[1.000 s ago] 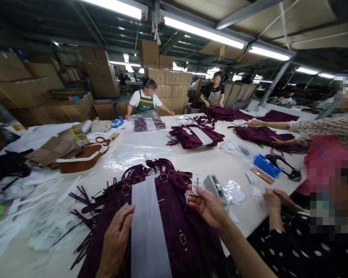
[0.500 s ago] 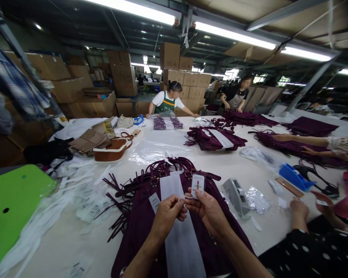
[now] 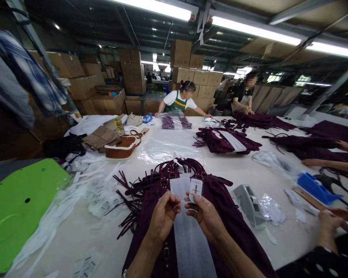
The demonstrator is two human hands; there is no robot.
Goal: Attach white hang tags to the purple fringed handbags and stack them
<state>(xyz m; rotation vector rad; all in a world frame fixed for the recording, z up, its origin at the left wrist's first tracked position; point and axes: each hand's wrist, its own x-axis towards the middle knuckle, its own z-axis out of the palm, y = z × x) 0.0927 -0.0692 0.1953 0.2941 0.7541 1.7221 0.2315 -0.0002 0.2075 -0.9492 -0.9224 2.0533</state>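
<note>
Hands meet above the purple fringed bag (image 3: 226, 216) at table centre: right hand (image 3: 204, 214) pinches a small tag (image 3: 196, 189) upright, left hand (image 3: 164, 216) closed at nine o'clock of it, seemingly on its string; fastening to the handles (image 3: 176, 168) at twelve o'clock looks next

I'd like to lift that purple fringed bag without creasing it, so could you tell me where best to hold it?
Take the purple bag by its looped handles at the far end, reaching from above: they arch clear of the table, while the body lies flat under a white strip.
</note>
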